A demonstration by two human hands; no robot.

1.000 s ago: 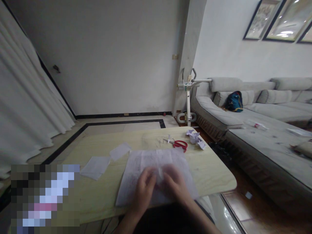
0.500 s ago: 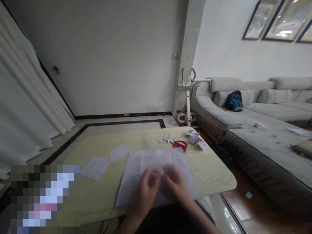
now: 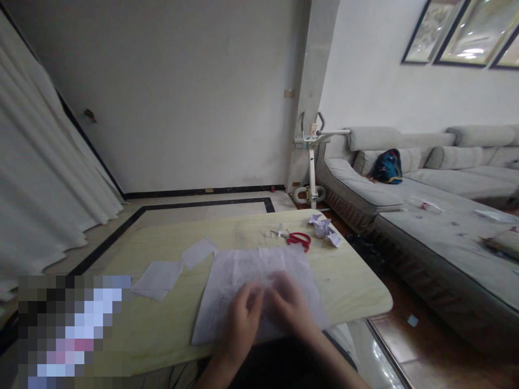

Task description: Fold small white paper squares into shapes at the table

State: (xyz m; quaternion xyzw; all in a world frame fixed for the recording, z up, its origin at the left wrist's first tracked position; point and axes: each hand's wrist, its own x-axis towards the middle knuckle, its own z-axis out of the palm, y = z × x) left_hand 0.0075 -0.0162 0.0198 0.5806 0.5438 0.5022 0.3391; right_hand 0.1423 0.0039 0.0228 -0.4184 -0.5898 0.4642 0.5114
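A large, creased sheet of paper (image 3: 227,278) with faint print lies flat near the front of the pale wooden table (image 3: 162,335). Over its middle, my left hand (image 3: 245,310) has its fingers curled and thumb pressed in. My right hand (image 3: 287,302) is beside it, fingertips bent together and smeared by motion. The fingertips of both hands nearly meet; whatever they pinch between them is too small and blurred to name. Beyond the sheet's far edge lie red-handled scissors (image 3: 298,240), with thin paper scraps (image 3: 266,236) by their blades.
Folded paper pieces (image 3: 323,228) sit at the table's far right corner. Two smaller paper sheets (image 3: 158,280) lie on the left. A grey sofa (image 3: 438,237) runs along the right, with a blue backpack (image 3: 388,166) on it. White exercise equipment (image 3: 312,162) stands behind the table.
My fingers have shifted slightly over the sheet, the right hand's fingertips lifting a little. The white bit seen between the fingertips earlier is harder to see. The view has moved very slightly.
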